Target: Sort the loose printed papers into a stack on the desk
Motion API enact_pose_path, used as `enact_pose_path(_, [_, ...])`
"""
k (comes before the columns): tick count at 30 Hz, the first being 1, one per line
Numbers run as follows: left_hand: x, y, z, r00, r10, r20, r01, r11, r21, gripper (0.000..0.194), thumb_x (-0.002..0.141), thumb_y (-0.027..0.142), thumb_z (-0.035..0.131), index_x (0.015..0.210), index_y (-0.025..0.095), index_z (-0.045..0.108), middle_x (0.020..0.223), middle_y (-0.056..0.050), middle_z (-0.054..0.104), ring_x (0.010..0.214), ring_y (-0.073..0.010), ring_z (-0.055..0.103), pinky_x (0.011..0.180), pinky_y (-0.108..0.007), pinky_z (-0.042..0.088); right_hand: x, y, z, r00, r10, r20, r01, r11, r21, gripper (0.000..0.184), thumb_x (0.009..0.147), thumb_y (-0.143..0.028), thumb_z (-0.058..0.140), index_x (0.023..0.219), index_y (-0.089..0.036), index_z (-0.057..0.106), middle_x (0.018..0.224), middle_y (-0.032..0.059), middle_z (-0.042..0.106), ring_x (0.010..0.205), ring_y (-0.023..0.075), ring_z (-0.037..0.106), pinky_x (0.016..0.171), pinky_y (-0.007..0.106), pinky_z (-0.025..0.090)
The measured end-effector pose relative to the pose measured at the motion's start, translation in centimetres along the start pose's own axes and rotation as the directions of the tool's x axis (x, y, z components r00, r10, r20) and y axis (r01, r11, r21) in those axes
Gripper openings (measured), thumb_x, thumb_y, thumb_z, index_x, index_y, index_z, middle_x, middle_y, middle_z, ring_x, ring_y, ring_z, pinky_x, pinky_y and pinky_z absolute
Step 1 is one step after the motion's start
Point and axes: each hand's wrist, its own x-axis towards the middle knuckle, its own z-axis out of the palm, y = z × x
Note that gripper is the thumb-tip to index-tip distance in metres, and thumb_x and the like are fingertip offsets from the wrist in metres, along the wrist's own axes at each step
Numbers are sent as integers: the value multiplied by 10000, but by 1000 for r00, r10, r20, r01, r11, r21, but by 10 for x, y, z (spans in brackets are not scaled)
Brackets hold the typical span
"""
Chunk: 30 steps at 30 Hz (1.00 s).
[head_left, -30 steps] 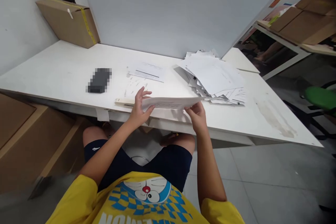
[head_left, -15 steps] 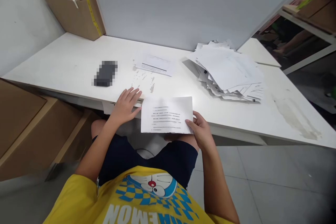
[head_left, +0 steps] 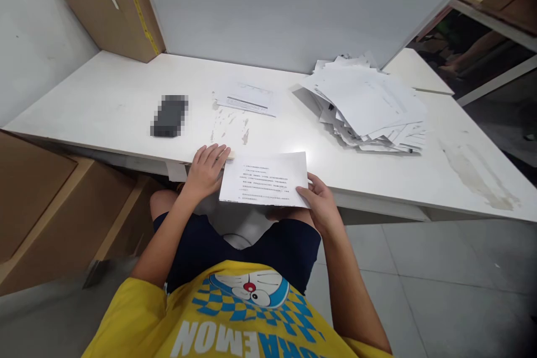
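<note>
My right hand point(head_left: 319, 201) pinches the lower right corner of a printed white sheet point(head_left: 264, 179) held over the front edge of the white table point(head_left: 117, 100). Left of the sheet, my left hand point(head_left: 206, 168) lies flat with fingers stretched out on the table's front edge, touching the sheet's left side and partly covering a thin beige strip point(head_left: 230, 154). A messy pile of white papers point(head_left: 369, 103) lies at the right rear. A single printed sheet point(head_left: 247, 96) lies flat behind my hands.
A dark blurred flat object point(head_left: 170, 116) lies left of centre on the table. A taped cardboard box point(head_left: 113, 14) leans in the back left corner. Brown boards point(head_left: 50, 207) stand below at left. Scuffed patches mark the tabletop point(head_left: 478, 176) at right.
The sheet, held edge-on a second ago, has turned face up and come down toward me. My left hand let go of it and settled flat on the table edge.
</note>
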Motion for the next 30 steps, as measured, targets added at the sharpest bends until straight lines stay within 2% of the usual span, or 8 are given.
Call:
enact_pose_path(5, [-11, 6, 9, 991, -33, -129, 32, 999, -9, 538, 970, 341, 503, 1484, 198, 440, 1303, -166, 648, 1244, -295, 575, 1100, -468, 376, -3, -2, -2, 999, -11, 37, 11, 1000, -19, 512, 660, -396, 798, 1124, -250, 640, 876, 36, 738, 836, 249, 675, 746, 385, 536])
enact_pose_path(8, [-21, 8, 15, 982, -111, -150, 108, 994, -29, 444, 979, 295, 491, 1421, 270, 530, 1172, -142, 700, 1096, -273, 633, 1010, -459, 419, -7, 0, -6, 996, 10, 88, -10, 1000, 0, 475, 684, -399, 800, 1112, -259, 648, 937, 51, 751, 876, 268, 690, 750, 408, 567])
enact_pose_path(11, [-28, 7, 19, 985, -94, -146, 99, 995, 31, 436, 983, 247, 451, 1411, 273, 534, 1061, -137, 714, 956, -251, 652, 904, -435, 446, -11, 1, -8, 992, 73, 105, -78, 996, 39, 489, 667, -396, 817, 1108, -265, 649, 941, 50, 759, 851, 275, 701, 719, 426, 595])
enact_pose_path(14, [-26, 1, 17, 992, -24, -127, 37, 994, 99, 488, 973, 354, 479, 1434, 195, 473, 1082, -169, 687, 928, -267, 640, 840, -430, 457, -14, -2, -8, 988, 104, 116, -111, 992, 63, 518, 652, -399, 826, 1118, -266, 644, 938, 50, 759, 818, 275, 708, 693, 433, 604])
enact_pose_path(17, [-16, -9, 11, 994, 66, -90, -58, 995, 82, 489, 950, 433, 512, 1366, 177, 486, 1133, -187, 659, 942, -287, 623, 772, -419, 464, -15, -9, -8, 985, 89, 150, -99, 993, 57, 511, 661, -405, 819, 1121, -264, 648, 968, 55, 757, 845, 280, 713, 706, 433, 602])
enact_pose_path(24, [15, -28, -7, 974, 214, 79, -222, 970, 99, 422, 985, 363, 443, 1330, 144, 547, 1103, -194, 691, 896, -283, 650, 671, -386, 464, -10, -24, -10, 986, 40, 159, -46, 998, 37, 489, 655, -402, 831, 1088, -245, 669, 902, 42, 760, 815, 246, 705, 698, 374, 567])
enact_pose_path(27, [23, -34, -11, 967, 242, 84, -251, 958, 135, 446, 1003, 375, 416, 1347, 127, 553, 1124, -209, 698, 910, -285, 670, 663, -383, 479, -9, -28, -10, 987, 33, 160, -41, 998, 45, 481, 646, -403, 836, 1073, -245, 680, 869, 35, 759, 782, 231, 698, 687, 357, 552])
enact_pose_path(30, [27, -40, -12, 967, 238, 90, -244, 967, 70, 440, 1014, 367, 392, 1358, 148, 560, 1117, -202, 703, 934, -281, 682, 693, -388, 506, -9, -31, -10, 983, 17, 185, -24, 999, 35, 461, 661, -409, 824, 1070, -251, 681, 863, 33, 759, 780, 233, 698, 692, 361, 546])
